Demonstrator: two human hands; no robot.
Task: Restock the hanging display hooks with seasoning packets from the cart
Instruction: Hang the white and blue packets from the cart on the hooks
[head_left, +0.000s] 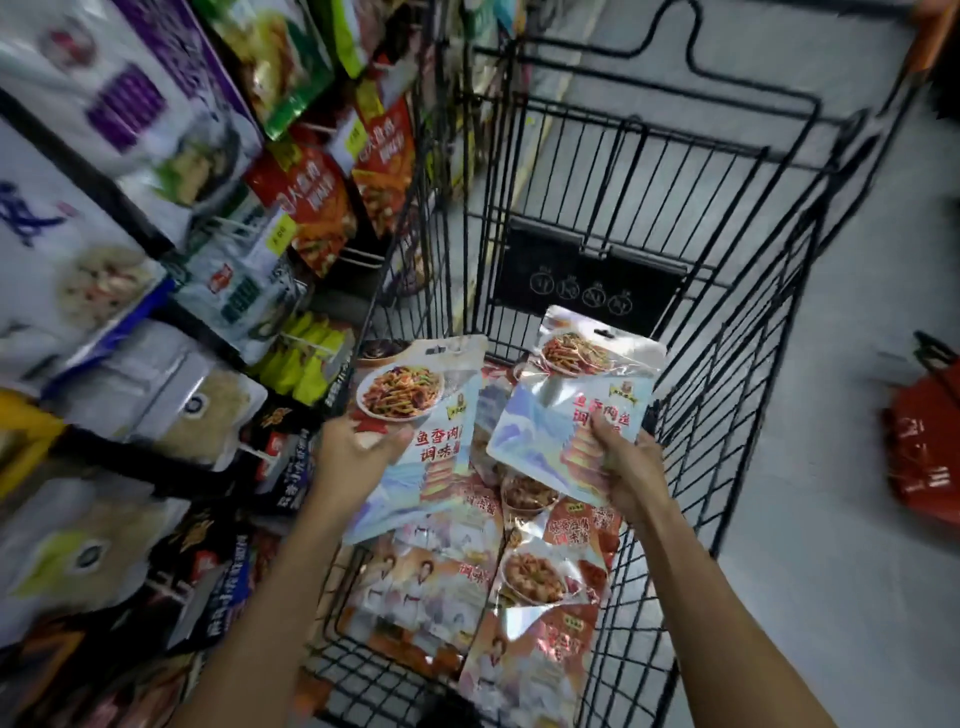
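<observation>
- Holding one seasoning packet each, both hands are raised over the near half of the black wire cart (753, 218).
- Left hand (358, 452): the thumb is curled over the front of the left packet (415, 410) and the fingers are behind it. The grip is on the packet's left edge, about mid-height.
- Left packet: pale blue front, with a plate of stir-fried shreds printed at the top and red characters below. Its top tilts toward the cart's far left corner.
- Right hand (626, 467): it grips the lower right edge of the right packet (566, 400), thumb on the front and fingers behind.
- Right packet: same print as the left one, with a hang hole at the top and shiny foil. It is held above the cart's right side. The two packets are near each other; whether they touch, I cannot tell.
- Loose packets (535, 577) lie heaped on the cart's bottom below both hands. Some have reddish fronts with a dish of browned pieces, others show figures in white.
- Black plaque (587, 280) with round icons hangs on the flap at the cart's far end.
- Hanging display (322, 208) runs along the cart's left side, crowded with red, green, purple and black packets, all blurred.
- Red basket (922, 457) sits on the grey floor (831, 597), well apart from the cart's right side.
</observation>
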